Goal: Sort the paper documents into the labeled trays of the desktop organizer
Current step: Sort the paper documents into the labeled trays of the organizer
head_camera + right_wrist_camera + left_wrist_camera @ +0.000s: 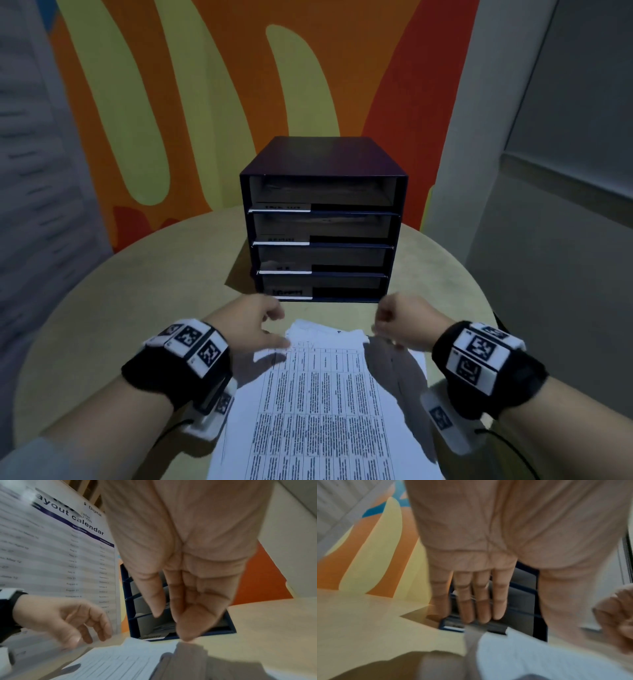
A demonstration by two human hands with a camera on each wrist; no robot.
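Paper stack (322,394) lies lengthwise toward organizer (322,219); left hand (253,325) nearer its far edge, right hand (404,325) beside; both grips loose, empty.

Office (probably) — organizer (322,219), payout calendar (56,555)

A dark blue organizer (323,219) stood upright at the far side of the round table. It had four open trays, one on top of the other. Each tray had a white label at its front left, too blurry to read. A pile of white papers (318,404) lay flat just in front of it. The top sheet had a printed table of small text.
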